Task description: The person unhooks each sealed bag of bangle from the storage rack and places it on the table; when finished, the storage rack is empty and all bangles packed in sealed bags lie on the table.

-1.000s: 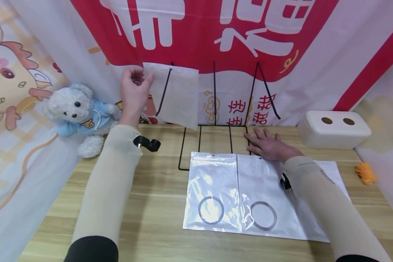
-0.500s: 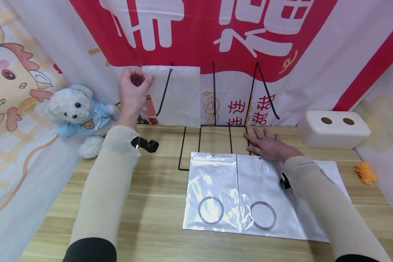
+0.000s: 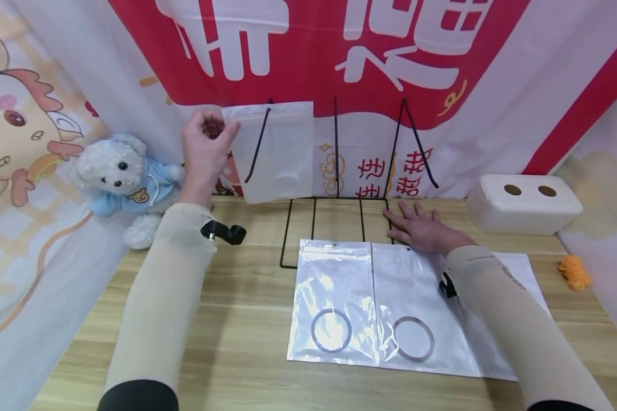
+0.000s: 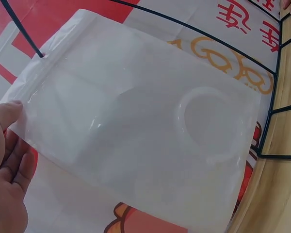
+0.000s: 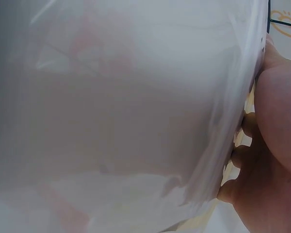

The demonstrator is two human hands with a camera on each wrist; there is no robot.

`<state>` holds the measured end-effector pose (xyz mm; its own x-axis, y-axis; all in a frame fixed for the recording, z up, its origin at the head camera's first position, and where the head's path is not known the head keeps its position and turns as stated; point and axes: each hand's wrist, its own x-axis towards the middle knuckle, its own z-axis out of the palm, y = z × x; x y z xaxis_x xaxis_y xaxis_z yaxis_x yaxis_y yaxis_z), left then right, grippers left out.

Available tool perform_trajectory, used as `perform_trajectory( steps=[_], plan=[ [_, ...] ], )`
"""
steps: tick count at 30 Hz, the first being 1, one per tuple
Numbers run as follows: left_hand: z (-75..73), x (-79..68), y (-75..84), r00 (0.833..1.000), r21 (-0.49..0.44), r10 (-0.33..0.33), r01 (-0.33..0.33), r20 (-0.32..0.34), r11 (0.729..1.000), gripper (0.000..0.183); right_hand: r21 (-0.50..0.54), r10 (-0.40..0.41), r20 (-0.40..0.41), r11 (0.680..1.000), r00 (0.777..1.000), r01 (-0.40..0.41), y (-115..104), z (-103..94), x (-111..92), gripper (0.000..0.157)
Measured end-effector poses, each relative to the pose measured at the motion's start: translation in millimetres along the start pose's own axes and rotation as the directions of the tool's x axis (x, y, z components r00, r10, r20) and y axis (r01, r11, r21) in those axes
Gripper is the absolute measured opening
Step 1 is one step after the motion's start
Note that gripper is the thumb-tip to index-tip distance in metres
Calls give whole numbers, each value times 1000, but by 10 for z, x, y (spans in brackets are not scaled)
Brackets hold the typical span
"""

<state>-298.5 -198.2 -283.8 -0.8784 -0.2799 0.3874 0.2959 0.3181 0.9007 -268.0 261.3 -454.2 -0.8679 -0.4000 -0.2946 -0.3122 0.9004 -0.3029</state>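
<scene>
Plush bear (image 3: 115, 165): white, in a blue hoodie, sitting at the far left near the left hand (image 3: 205, 149).
Wire rack (image 3: 337, 197): black, with long hook prongs; the left hook (image 3: 257, 142) crosses in front of the hanging bag (image 3: 288, 142).
Flat bags (image 3: 334, 279): shiny and silvery, side by side in front of the rack, over part of its base; a ring shape shows on the left one and on the next. The right sleeve (image 3: 499, 297) hides part of the rightmost.
White box (image 3: 524, 208): two round holes in it, behind and right of the right hand (image 3: 421, 229).
Orange yarn bundle (image 3: 575, 272): at the far right.
Wooden table (image 3: 247, 342): pale, grained, under rack and bags.
Curtain backdrop (image 3: 370, 34): white and red, with a cartoon figure at left and large white characters behind the rack.
Left fingers: thumb and fingers nearly together, pinching the hanging bag's upper left edge — the bag is on the left hook, slightly tilted, the wire at its top hole.
Right fingers: spread and extended at the rack's base, gripping nothing — the hand lies by the flat bags' top edge.
</scene>
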Motion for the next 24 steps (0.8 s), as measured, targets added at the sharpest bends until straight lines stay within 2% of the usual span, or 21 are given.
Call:
perform_trajectory(
  steps=[18,24],
  plan=[
    [-60,-86,56,999,95,41,-40,-9,995,38,12,36,33,999,999,-37,-4,-6,30,70],
    [-82,-65,28,998,96,63,-62,0,993,35,7,29,27,1000,999,-29,2,-7,29,70]
  ],
)
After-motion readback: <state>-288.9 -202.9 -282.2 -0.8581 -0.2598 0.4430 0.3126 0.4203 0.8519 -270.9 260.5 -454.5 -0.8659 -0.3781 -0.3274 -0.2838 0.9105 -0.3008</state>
